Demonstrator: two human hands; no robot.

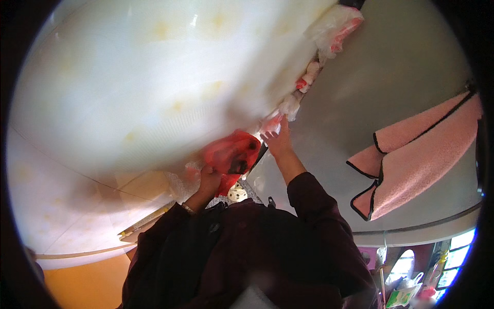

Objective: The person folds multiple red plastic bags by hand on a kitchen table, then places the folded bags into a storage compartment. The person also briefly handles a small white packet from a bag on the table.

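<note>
A red plastic bag (231, 152) with dark contents or openings showing hangs from my left hand (210, 179), whose fingers are closed on its lower left side. Up and to the right of the bag, my right hand (278, 141) reaches to a crumpled white and red plastic bag (273, 123) tucked in the narrow gap between a pale wall and a grey panel. Its fingers look spread against that bag; whether they grip it is not clear. More crumpled plastic bags (289, 105) line the gap, with a large clear and red one (337, 31) at the top.
A pink towel with black edging (420, 154) hangs on the grey panel (328, 127) at the right. A cardboard-coloured box (144, 185) lies at the lower left. Near my feet is a light, dark-spotted item (237, 192). Household items and a window (455, 255) show at the lower right.
</note>
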